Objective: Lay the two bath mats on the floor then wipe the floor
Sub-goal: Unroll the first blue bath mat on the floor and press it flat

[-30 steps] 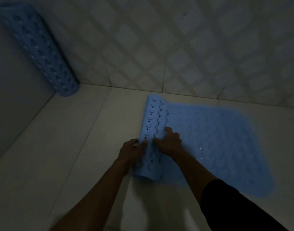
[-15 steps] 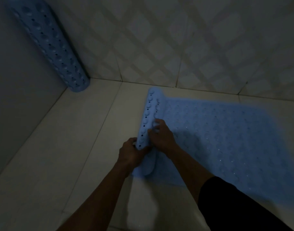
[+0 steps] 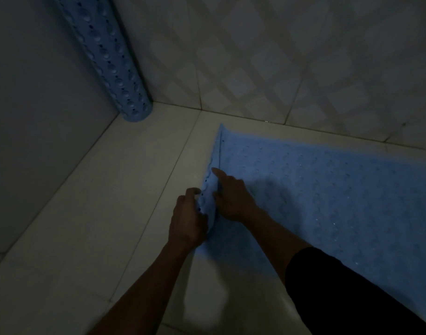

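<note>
A: Closest to us, 2 bare forearms reach down to the floor (image 3: 91, 213), and the right arm has a dark sleeve (image 3: 340, 286) pushed up past the elbow.

B: And the hands?

A: The left hand (image 3: 186, 221) curls its fingers around the last raised edge of the blue bath mat (image 3: 327, 201), so it is grasping that edge. The right hand (image 3: 233, 199) lies on top of the mat just beside the curl, with its index finger stretched out along it and the palm pressing. That hand is relaxed flat and is not gripping anything.

B: So 1 mat is nearly down?

A: I'd say so. Most of it lies spread flat to the right, close along the patterned wall (image 3: 279, 56), and only this left edge stands up.

B: What's the best way to finish?

A: Probably ease the curl down with the left hand while the right palm slides outward, so the suction cups seat without trapping a ridge. The edge looks springy and may want to roll back.

B: And farther off?

A: In the far corner, well apart from the hands, the second bath mat (image 3: 110, 61) stands rolled up and leaning against the wall. It has not been laid yet.
</note>
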